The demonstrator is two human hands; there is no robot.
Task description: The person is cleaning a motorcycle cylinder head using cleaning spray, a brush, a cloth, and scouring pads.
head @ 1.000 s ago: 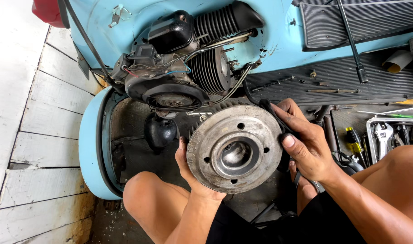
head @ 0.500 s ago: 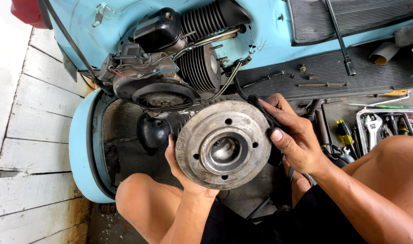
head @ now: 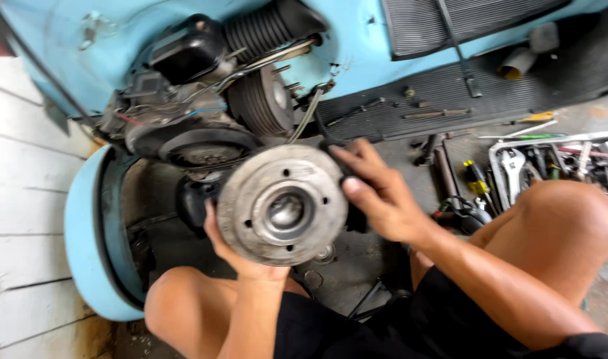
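Head view: left hand [head: 241, 256] cups the brake drum [head: 283, 204] from below, right hand [head: 377, 196] clasps its rim; lining it squarely over the engine [head: 197, 126] hub seemingly comes next.

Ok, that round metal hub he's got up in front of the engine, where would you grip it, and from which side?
By the outer rim, from two opposite sides. The metal hub is a wide flat disc facing the camera, with a recessed centre and small bolt holes that offer little to hold. The left hand cups the lower-left edge from beneath and the right hand clamps the right edge; that looks steadiest.
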